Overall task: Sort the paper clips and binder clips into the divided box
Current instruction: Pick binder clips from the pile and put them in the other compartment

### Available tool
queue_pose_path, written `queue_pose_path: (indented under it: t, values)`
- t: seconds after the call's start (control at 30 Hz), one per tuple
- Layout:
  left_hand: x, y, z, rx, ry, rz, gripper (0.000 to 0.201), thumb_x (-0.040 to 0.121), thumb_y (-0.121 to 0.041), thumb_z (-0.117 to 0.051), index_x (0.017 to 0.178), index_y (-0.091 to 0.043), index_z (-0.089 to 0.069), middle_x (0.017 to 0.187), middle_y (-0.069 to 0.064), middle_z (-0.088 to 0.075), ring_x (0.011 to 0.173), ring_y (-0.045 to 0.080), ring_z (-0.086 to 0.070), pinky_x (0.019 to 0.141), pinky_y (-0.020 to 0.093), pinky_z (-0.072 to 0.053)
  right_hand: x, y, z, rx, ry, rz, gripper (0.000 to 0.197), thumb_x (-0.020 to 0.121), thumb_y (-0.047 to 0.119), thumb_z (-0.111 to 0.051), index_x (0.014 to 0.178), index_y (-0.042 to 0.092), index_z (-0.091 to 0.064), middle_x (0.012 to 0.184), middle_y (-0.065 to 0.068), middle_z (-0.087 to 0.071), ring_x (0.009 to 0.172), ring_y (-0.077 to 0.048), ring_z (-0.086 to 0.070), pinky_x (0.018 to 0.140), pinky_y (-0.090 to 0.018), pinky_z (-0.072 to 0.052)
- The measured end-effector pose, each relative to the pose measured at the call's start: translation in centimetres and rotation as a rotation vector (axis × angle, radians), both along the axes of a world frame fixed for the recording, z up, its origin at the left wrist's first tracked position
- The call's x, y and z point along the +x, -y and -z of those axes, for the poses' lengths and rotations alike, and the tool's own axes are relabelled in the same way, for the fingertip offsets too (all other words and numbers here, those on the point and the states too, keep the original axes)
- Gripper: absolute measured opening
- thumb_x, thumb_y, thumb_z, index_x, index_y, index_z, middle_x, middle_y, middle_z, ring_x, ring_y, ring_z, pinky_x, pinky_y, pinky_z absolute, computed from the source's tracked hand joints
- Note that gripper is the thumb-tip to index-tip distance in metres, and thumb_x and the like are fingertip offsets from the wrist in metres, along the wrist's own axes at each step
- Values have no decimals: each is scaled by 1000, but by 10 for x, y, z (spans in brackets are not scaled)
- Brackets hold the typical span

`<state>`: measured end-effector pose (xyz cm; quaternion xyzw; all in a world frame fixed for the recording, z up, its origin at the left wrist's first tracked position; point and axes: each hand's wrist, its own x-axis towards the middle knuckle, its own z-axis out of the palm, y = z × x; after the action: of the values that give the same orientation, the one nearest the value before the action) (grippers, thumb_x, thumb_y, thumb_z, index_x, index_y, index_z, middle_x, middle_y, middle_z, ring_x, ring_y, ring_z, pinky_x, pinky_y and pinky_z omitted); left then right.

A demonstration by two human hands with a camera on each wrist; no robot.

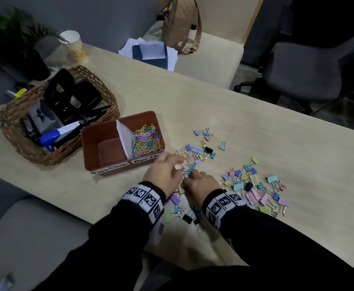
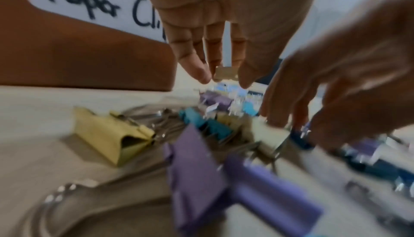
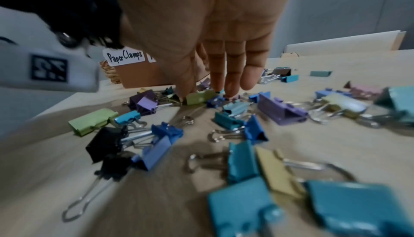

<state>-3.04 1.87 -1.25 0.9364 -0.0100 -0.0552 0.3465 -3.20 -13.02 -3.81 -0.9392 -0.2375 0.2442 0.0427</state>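
Note:
The brown divided box (image 1: 87, 143) stands left of centre. Its right half holds coloured paper clips (image 1: 146, 141); its left half, labelled "Paper Clamps" (image 1: 111, 168), holds nothing. Pastel and black binder clips (image 1: 254, 185) lie scattered over the table to the right. My left hand (image 1: 177, 166) hovers just in front of the box and pinches a small pale yellow binder clip (image 2: 225, 73) between thumb and fingertips. My right hand (image 1: 185, 181) reaches down beside it, thumb and fingertips closing on a pale green binder clip (image 3: 199, 97) that lies on the table.
A wicker basket (image 1: 14, 133) with a hole punch and staplers stands left of the box. A paper cup (image 1: 75, 47), a plant and a blue box of papers (image 1: 151, 53) stand at the far edge. An office chair (image 1: 298, 76) is beyond the table.

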Motion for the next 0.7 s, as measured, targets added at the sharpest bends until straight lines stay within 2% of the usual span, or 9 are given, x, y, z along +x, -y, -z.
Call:
queue_pose_path:
  t: [0.13,0.17,0.27,0.37,0.4,0.47,0.57,0.63,0.7]
  values:
    - [-30,-36,-28,-133,227,-202,31,77,-4,-72,105,-17,-68,107,-4,-56,85,5,-56,79,2,-38,0,-6,0,-32,14,42,29,85,23,-54,114,19,-53,109,-8,-53,101,-29,-50,90,-40,-42]
    - [-34,-47,-32,-144,265,-271,30,77,-3,-73,104,-16,-67,105,-3,-56,79,3,-56,76,1,-41,0,-6,-2,-30,19,71,29,84,24,-54,113,20,-52,107,-6,-53,99,-27,-50,89,-40,-42]
    - [-34,-80,-37,-100,353,-468,28,77,-5,-73,103,-14,-67,102,2,-59,69,2,-51,68,11,-47,0,-7,-8,42,12,183,29,81,26,-55,109,23,-48,103,-1,-51,95,-23,-49,88,-36,-43]
    - [-25,-100,-33,-25,337,-536,24,79,-3,-71,102,-8,-65,98,12,-63,72,10,-51,69,1,-37,1,-10,-14,163,-19,273,28,80,22,-58,106,21,-50,103,0,-50,99,-22,-48,85,-32,-44]
    - [-22,-106,-30,-1,309,-547,23,80,-4,-70,102,-7,-65,98,13,-63,75,17,-55,72,3,-38,1,-12,-16,215,-24,296,29,78,19,-60,106,20,-52,104,-1,-50,101,-23,-48,84,-30,-44]
    - [-17,-114,-22,72,220,-572,24,82,-11,-69,106,-10,-64,106,13,-64,94,30,-60,85,25,-42,2,-18,-20,307,-25,324,30,78,13,-60,108,16,-54,108,-4,-51,106,-24,-46,80,-25,-39]
    - [-15,-115,-13,225,129,-612,32,82,-23,-70,113,-16,-65,138,13,-49,127,37,-41,101,44,-34,5,-26,-30,364,-5,311,30,80,12,-58,110,15,-54,108,-5,-53,106,-23,-46,74,-23,-30]
    - [-16,-112,-11,199,97,-649,35,85,-22,-68,118,-15,-64,147,18,-37,135,37,-33,107,47,-30,7,-30,-36,425,28,308,28,80,14,-60,108,16,-55,105,-2,-54,100,-22,-49,74,-24,-33]
    - [-16,-108,-10,116,67,-654,35,86,-17,-64,121,-12,-62,147,20,-35,135,35,-35,111,43,-31,7,-34,-40,495,36,320,25,81,17,-63,105,16,-55,103,0,-53,94,-22,-51,73,-28,-40]
